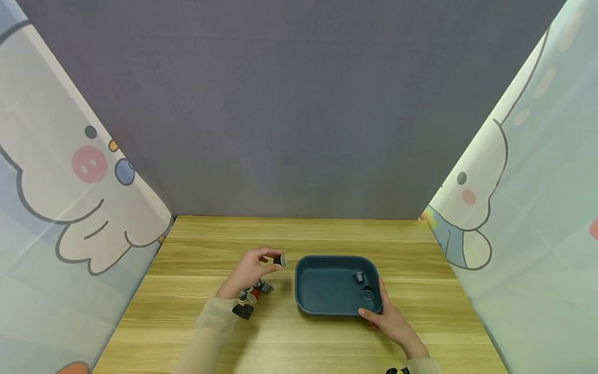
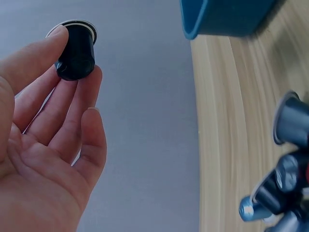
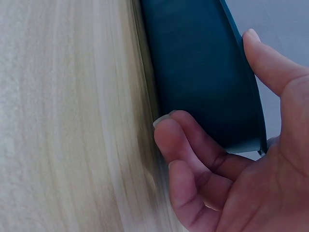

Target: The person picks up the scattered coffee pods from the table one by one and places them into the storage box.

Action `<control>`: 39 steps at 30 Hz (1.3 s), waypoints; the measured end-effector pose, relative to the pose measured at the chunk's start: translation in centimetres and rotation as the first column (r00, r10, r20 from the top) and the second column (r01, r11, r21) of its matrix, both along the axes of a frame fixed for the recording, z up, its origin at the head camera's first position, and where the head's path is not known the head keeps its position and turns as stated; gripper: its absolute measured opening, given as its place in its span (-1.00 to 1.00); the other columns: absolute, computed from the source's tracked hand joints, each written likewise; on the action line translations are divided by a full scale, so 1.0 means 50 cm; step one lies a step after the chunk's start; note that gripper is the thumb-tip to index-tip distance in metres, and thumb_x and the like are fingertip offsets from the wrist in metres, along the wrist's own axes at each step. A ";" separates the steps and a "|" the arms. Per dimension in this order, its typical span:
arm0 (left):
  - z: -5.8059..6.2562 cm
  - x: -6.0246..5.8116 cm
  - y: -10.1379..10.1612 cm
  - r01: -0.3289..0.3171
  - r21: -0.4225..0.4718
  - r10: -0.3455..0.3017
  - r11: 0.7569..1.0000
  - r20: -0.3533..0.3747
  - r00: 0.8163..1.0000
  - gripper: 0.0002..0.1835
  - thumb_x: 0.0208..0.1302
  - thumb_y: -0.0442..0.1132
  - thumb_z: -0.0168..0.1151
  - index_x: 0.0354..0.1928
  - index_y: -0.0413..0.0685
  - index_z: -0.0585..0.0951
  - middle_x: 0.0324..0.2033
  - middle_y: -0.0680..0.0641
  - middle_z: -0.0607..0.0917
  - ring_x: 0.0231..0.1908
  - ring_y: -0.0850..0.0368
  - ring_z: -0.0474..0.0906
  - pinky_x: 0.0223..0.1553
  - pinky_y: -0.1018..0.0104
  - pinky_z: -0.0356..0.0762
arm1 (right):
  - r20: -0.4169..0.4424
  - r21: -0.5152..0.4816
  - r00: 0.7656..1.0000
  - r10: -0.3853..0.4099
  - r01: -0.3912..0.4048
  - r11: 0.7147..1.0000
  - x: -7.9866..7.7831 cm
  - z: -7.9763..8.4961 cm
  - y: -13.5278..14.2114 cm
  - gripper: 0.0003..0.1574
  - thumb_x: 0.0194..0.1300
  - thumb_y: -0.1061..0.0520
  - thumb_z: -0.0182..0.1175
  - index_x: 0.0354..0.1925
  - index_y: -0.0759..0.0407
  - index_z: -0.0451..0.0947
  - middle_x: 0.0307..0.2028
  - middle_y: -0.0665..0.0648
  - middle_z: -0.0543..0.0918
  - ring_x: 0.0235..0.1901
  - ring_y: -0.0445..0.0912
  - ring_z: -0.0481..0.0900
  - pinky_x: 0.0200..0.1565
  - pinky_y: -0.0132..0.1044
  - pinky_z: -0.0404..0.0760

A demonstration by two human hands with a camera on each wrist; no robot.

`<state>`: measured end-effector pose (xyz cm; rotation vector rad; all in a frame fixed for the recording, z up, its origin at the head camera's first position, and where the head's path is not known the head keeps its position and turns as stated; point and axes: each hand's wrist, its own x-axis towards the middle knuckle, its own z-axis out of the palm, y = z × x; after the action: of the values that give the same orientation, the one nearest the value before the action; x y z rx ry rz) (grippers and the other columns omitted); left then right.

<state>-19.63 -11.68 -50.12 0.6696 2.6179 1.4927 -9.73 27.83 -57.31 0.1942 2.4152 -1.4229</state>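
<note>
My left hand (image 1: 248,271) pinches a black coffee capsule (image 2: 76,53) between thumb and fingertips, raised above the table just left of the tray. In the head view, the pale lid of that capsule faces right. A dark teal tray (image 1: 322,286) sits at the middle of the table. At its near right corner, my right hand (image 1: 393,323) grips it, thumb at the rim and other fingers against the outer wall. Inside the tray's right part lie a grey capsule (image 1: 358,278) and a dark capsule (image 1: 368,294), both tipped over.
Several capsules lie heaped on the wooden table (image 1: 327,343) below my left wrist, among them a red capsule (image 1: 255,293) and a grey capsule (image 1: 266,287). A grey wall (image 1: 299,130) stands behind the table, with cartoon-printed panels on both sides.
</note>
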 end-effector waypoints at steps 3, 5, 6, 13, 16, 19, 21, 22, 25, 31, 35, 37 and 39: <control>0.002 -0.006 0.013 0.015 -0.003 -0.015 1.000 -0.010 1.000 -0.63 0.26 -0.11 0.42 0.10 -0.01 0.70 0.00 0.11 0.71 -0.02 0.08 0.61 0.03 0.02 0.53 | 0.002 -0.006 1.000 0.001 -0.001 1.000 0.000 -0.001 0.001 0.43 0.31 -0.10 0.35 0.58 -0.04 -0.57 -0.54 0.19 0.59 -0.48 -0.01 0.59 -0.38 -0.21 0.51; 0.005 -0.009 0.023 0.023 -0.008 -0.023 1.000 -0.010 1.000 -0.64 0.27 -0.12 0.42 0.10 0.02 0.70 0.00 0.12 0.71 -0.01 0.08 0.60 0.02 0.05 0.53 | 0.003 -0.010 1.000 0.004 -0.004 1.000 -0.001 -0.001 0.001 0.43 0.31 -0.10 0.35 0.57 -0.04 -0.57 -0.56 0.19 0.58 -0.50 -0.01 0.58 -0.38 -0.22 0.51; 0.006 -0.011 0.028 0.029 -0.007 -0.029 1.000 -0.009 1.000 -0.64 0.27 -0.13 0.42 0.10 0.02 0.70 0.01 0.13 0.70 -0.01 0.08 0.60 0.02 0.06 0.53 | 0.004 -0.013 1.000 0.005 -0.004 1.000 -0.001 -0.001 0.001 0.43 0.31 -0.10 0.35 0.57 -0.04 -0.57 -0.57 0.19 0.58 -0.50 0.00 0.57 -0.39 -0.22 0.50; 0.013 -0.022 0.061 0.072 0.016 -0.072 0.997 0.001 0.997 -0.65 0.28 -0.14 0.41 0.10 0.07 0.69 0.00 0.12 0.70 0.00 0.08 0.59 0.01 0.09 0.53 | 0.009 -0.029 1.000 0.009 -0.009 1.000 -0.002 0.001 0.000 0.43 0.32 -0.10 0.34 0.57 -0.06 -0.59 -0.58 0.18 0.57 -0.51 0.00 0.56 -0.40 -0.23 0.46; 0.013 -0.026 0.074 0.081 0.024 -0.082 0.996 0.015 0.997 -0.65 0.27 -0.12 0.41 0.10 0.10 0.70 -0.01 0.15 0.70 0.01 0.11 0.58 0.01 0.11 0.52 | 0.009 -0.035 1.000 0.012 -0.011 0.999 -0.002 0.001 0.000 0.43 0.32 -0.10 0.34 0.57 -0.07 -0.60 -0.57 0.18 0.57 -0.50 0.00 0.56 -0.39 -0.23 0.47; 0.012 -0.030 0.089 0.096 0.025 -0.096 0.995 0.007 0.995 -0.65 0.27 -0.12 0.41 0.10 0.08 0.70 -0.01 0.14 0.71 0.00 0.12 0.59 -0.01 0.12 0.51 | 0.008 -0.042 1.000 0.013 -0.012 0.999 -0.002 0.000 0.001 0.42 0.33 -0.10 0.34 0.56 -0.09 -0.61 -0.56 0.18 0.57 -0.49 0.00 0.57 -0.38 -0.23 0.49; 0.012 -0.032 0.099 0.108 0.030 -0.108 0.994 -0.002 0.994 -0.64 0.27 -0.13 0.42 0.10 0.06 0.70 -0.02 0.12 0.71 0.00 0.12 0.60 -0.02 0.11 0.52 | 0.008 -0.047 1.000 0.014 -0.014 0.999 -0.002 -0.001 0.002 0.42 0.33 -0.09 0.34 0.56 -0.08 -0.61 -0.55 0.19 0.58 -0.49 0.00 0.57 -0.37 -0.22 0.50; 0.011 -0.032 0.104 0.114 0.029 -0.114 0.993 -0.009 0.993 -0.64 0.27 -0.13 0.42 0.10 0.06 0.70 -0.02 0.11 0.71 0.00 0.12 0.60 -0.03 0.11 0.52 | 0.008 -0.049 1.000 0.015 -0.015 0.999 -0.002 -0.001 0.003 0.42 0.33 -0.09 0.33 0.56 -0.08 -0.61 -0.55 0.19 0.59 -0.49 0.00 0.58 -0.37 -0.21 0.51; 0.009 -0.036 0.119 0.127 0.023 -0.127 0.992 -0.014 0.992 -0.64 0.27 -0.12 0.42 0.11 0.08 0.69 -0.02 0.12 0.71 -0.01 0.14 0.60 -0.03 0.13 0.52 | 0.009 -0.055 1.000 0.020 -0.019 0.998 -0.001 -0.003 0.004 0.42 0.34 -0.09 0.33 0.56 -0.07 -0.62 -0.52 0.20 0.61 -0.47 0.01 0.60 -0.36 -0.20 0.55; 0.003 -0.044 0.142 0.159 0.026 -0.158 0.987 -0.008 0.987 -0.64 0.29 -0.11 0.40 0.12 0.10 0.69 -0.02 0.13 0.70 -0.01 0.19 0.60 -0.04 0.17 0.53 | 0.001 -0.060 1.000 0.015 -0.015 0.998 0.001 -0.004 0.004 0.42 0.33 -0.07 0.34 0.57 -0.05 -0.60 -0.41 0.21 0.64 -0.46 0.03 0.61 -0.35 -0.18 0.58; 0.005 -0.047 0.156 0.179 0.050 -0.179 0.983 -0.002 0.984 -0.65 0.28 -0.13 0.41 0.11 0.06 0.69 -0.03 0.10 0.71 -0.01 0.17 0.61 -0.05 0.19 0.54 | 0.000 -0.054 1.000 0.009 -0.009 0.998 0.001 -0.003 0.002 0.41 0.33 -0.06 0.34 0.57 -0.06 -0.59 -0.40 0.21 0.64 -0.47 0.02 0.60 -0.36 -0.18 0.57; 0.006 -0.047 0.163 0.184 0.063 -0.185 0.981 0.001 0.983 -0.65 0.29 -0.13 0.41 0.10 0.05 0.69 -0.03 0.08 0.71 -0.02 0.16 0.61 -0.06 0.19 0.54 | 0.001 -0.051 1.000 0.010 -0.010 0.999 0.002 -0.002 0.001 0.41 0.33 -0.07 0.34 0.57 -0.06 -0.59 -0.42 0.21 0.63 -0.47 0.02 0.60 -0.36 -0.19 0.56; 0.005 -0.050 0.170 0.189 0.073 -0.190 0.979 0.008 0.982 -0.65 0.28 -0.13 0.41 0.10 0.05 0.70 -0.03 0.09 0.71 -0.02 0.17 0.61 -0.06 0.21 0.55 | 0.003 -0.050 1.000 0.011 -0.011 0.999 0.002 -0.001 0.001 0.42 0.33 -0.07 0.34 0.57 -0.08 -0.60 -0.44 0.20 0.63 -0.47 0.02 0.60 -0.36 -0.19 0.55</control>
<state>-22.11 -3.17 -49.87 0.8835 2.4194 1.5342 -9.63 27.86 -57.34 0.1707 2.3717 -1.4751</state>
